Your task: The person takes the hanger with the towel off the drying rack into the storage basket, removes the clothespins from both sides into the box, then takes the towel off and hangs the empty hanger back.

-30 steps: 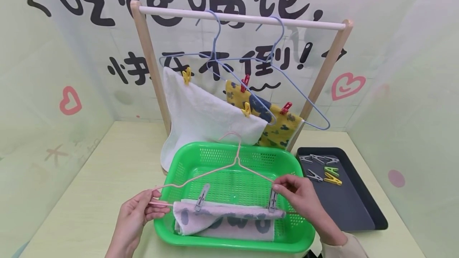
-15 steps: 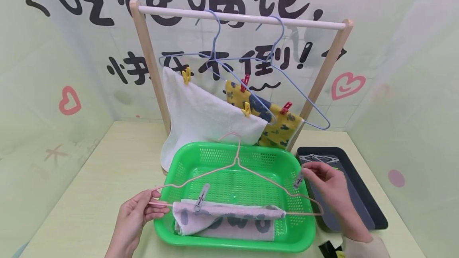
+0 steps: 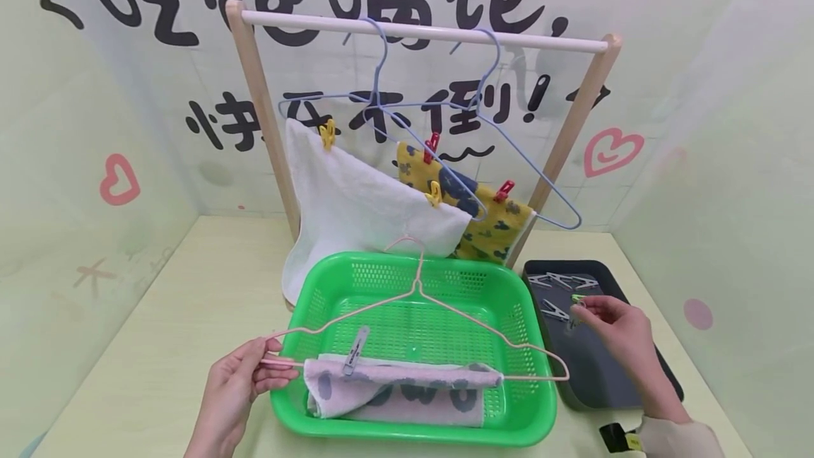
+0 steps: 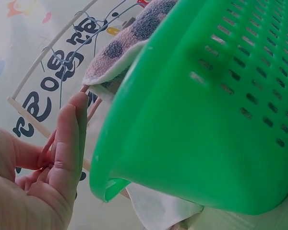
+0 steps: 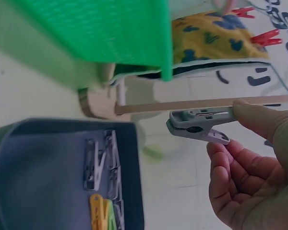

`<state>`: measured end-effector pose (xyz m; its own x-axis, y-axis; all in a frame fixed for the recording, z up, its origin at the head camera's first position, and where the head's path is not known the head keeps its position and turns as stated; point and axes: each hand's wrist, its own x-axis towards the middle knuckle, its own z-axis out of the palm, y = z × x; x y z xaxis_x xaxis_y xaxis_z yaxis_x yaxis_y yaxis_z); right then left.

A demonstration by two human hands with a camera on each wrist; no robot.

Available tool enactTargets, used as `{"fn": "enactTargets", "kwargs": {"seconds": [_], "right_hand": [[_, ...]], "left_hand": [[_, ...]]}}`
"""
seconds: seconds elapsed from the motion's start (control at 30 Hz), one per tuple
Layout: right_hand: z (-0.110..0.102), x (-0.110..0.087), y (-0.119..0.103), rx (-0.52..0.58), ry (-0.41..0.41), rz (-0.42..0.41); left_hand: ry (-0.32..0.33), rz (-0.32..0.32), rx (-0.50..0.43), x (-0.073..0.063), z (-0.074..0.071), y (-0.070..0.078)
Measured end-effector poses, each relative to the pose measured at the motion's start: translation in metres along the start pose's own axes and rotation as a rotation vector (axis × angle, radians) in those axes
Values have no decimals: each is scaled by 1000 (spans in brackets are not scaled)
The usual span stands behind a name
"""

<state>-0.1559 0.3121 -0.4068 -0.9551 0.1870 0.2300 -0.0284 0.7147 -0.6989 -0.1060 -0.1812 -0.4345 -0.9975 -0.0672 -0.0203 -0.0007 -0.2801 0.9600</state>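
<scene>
In the head view my left hand [image 3: 232, 384] grips the left end of a pink clothes hanger [image 3: 461, 313], pinching its wire. A pinkish towel [image 3: 439, 405] with grey patches is folded over the hanger's lower bar, above the green basket [image 3: 407, 435]. One grey clothespin [image 3: 355, 352] clips the towel's left part to that bar; the bar's right end is bare. Over the tray, my right hand [image 3: 620, 338] pinches another grey clothespin [image 5: 199, 123] between thumb and fingers. In the right wrist view its handle ends lie under my thumb and fingertips, and its tips look closed.
The dark tray [image 3: 598, 373] at the right contains several grey clothespins [image 3: 559, 280], plus yellow and green ones [image 5: 102, 211]. Behind, a rack [image 3: 420, 30] bears two blue hangers with a white towel [image 3: 375, 196] and a yellow patterned cloth [image 3: 502, 232], clipped by yellow and red clothespins.
My right hand has taken a grey clothespin off the towel's right part and carried it rightward over the tray. The left hand keeps its grip on the hanger.
</scene>
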Motion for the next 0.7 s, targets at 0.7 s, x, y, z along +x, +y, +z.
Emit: {"fn": "enactTargets", "kwargs": {"seconds": [0.7], "right_hand": [[33, 16, 37, -331, -254, 51]], "left_hand": [[-2, -2, -7, -2, -2, 0]]}}
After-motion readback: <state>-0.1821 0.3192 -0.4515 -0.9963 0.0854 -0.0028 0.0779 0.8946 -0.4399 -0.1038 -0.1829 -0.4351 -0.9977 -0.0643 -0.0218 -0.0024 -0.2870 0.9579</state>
